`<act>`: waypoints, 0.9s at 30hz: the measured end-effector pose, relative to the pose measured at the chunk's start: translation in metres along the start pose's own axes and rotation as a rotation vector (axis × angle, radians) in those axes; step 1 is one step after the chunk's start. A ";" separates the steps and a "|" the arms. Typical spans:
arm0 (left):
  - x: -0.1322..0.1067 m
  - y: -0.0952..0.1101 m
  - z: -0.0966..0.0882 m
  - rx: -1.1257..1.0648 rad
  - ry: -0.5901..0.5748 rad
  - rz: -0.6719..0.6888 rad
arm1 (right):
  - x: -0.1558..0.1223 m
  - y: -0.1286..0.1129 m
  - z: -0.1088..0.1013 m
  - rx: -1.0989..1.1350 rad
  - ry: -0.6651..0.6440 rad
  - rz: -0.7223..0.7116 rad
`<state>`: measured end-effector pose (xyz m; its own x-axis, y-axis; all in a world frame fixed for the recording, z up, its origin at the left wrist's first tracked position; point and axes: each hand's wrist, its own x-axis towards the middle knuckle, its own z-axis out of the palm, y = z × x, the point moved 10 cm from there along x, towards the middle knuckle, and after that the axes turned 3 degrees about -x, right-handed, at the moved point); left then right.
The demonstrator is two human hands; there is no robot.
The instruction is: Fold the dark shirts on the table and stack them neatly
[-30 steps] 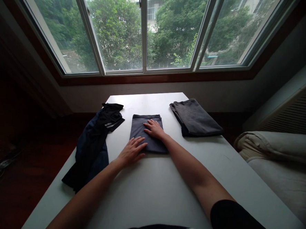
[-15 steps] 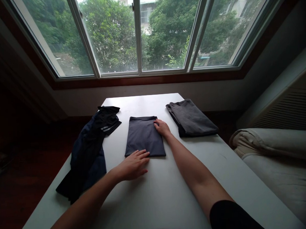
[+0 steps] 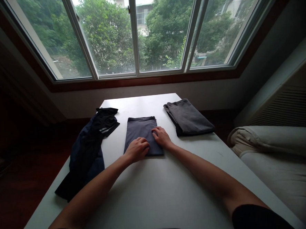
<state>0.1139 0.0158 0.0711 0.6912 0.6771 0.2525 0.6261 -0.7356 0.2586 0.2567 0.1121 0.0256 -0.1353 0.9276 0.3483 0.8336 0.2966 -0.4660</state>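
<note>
In the head view a dark grey-blue folded garment (image 3: 141,129) lies flat in a neat rectangle on the white table (image 3: 152,194). My left hand (image 3: 138,149) rests on its near part, palm down, fingers a little bent and not closed round the cloth. At the right edge, my right hand (image 3: 161,137) touches the garment with loosely curved fingers slightly apart. Both hands partly cover the cloth, and the undersides of the fingers are hidden.
To the left lies a crumpled heap of black and navy clothes (image 3: 87,149), hanging near the table's edge. A folded dark grey garment (image 3: 192,117) sits at the back right. Beyond the right edge is a pale cushioned seat (image 3: 274,155); a window (image 3: 135,32) fills the far wall.
My left hand has slid forward from the near edge onto the garment, its fingers now more bent. My right hand has come back toward me along the right edge. The view shifted slightly.
</note>
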 end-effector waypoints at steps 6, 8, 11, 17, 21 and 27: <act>0.014 -0.018 0.016 -0.042 -0.035 0.056 | -0.071 0.002 -0.028 0.329 -0.062 0.084; 0.011 -0.021 0.020 -0.056 -0.038 0.065 | -0.087 -0.002 -0.033 0.474 -0.120 0.105; 0.004 -0.023 0.026 -0.059 -0.047 0.067 | -0.102 -0.014 -0.032 0.671 -0.223 0.116; -0.010 -0.032 0.031 -0.010 -0.035 -0.005 | -0.100 -0.033 -0.031 0.807 -0.256 0.103; -0.012 -0.044 0.032 -0.036 -0.010 -0.075 | -0.100 -0.043 -0.028 0.832 -0.342 0.081; -0.010 -0.060 0.035 -0.047 0.036 -0.171 | -0.107 -0.065 -0.024 0.918 -0.600 0.023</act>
<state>0.0817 0.0526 0.0203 0.5625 0.7930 0.2339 0.7151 -0.6086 0.3439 0.2297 -0.0120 0.0383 -0.5707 0.8211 -0.0045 0.1568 0.1036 -0.9822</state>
